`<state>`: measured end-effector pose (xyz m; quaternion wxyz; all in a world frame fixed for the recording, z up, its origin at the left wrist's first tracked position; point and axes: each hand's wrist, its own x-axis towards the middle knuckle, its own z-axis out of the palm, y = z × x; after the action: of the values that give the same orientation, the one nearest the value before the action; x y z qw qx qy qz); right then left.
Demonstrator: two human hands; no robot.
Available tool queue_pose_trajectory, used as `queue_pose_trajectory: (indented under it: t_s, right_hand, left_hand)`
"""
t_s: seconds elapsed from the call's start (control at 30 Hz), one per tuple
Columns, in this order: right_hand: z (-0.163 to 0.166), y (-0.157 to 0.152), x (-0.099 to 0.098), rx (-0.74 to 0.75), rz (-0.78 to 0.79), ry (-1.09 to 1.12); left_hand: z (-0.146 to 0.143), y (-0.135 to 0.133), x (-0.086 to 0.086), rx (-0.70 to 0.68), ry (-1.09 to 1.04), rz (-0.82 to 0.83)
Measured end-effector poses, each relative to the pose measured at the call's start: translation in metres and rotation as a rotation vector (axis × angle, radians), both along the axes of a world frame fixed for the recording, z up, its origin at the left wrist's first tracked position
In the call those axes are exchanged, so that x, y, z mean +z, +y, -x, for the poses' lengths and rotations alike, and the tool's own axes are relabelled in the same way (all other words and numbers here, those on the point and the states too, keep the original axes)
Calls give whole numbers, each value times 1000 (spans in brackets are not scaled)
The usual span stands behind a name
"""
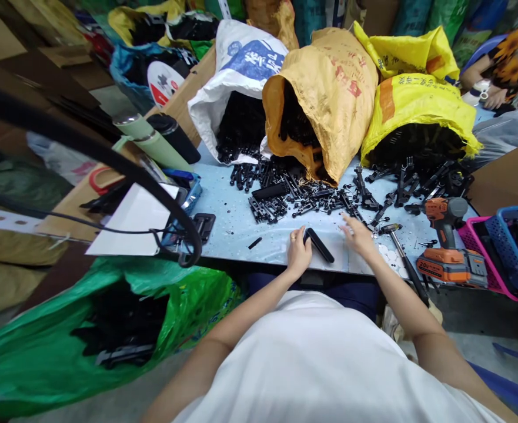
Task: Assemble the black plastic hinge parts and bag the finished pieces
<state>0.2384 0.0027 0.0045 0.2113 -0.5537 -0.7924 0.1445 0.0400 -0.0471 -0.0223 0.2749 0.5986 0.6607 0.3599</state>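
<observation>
My left hand (300, 252) is closed on the upper end of a long black plastic piece (321, 245), which slants down to the right over the table's front edge. To the right of it, my right hand (359, 236) reaches over the table with fingers apart, and nothing shows in them. Just beyond its fingertips lies a heap of small black jointed parts (270, 208) mixed with thin metal pins. A short black strip (255, 242) rests on the blue table surface (232, 223) to the left of my left hand.
White (245, 82), orange (347, 88) and yellow (417, 108) sacks spill black parts at the back. A hammer (402, 252), a cordless drill (446, 241) and baskets (512, 247) stand right. A green bag (188, 299) hangs left, below a dark cable (122, 158). Another person's hands (497, 97) show far right.
</observation>
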Motion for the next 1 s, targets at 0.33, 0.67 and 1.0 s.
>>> queue_pose_trajectory:
  t_s: [0.33,0.67,1.0]
  right_hand:
    - [-110,66,21,84,176,-673]
    - [-59,10,40,306,279,-336]
    - [-6,-42,21,419,291,-663]
  left_hand:
    - [14,20,22,-833,688,14]
    - [4,18,21,-769,586,105]
    - [-9,19,26,-770,559,120]
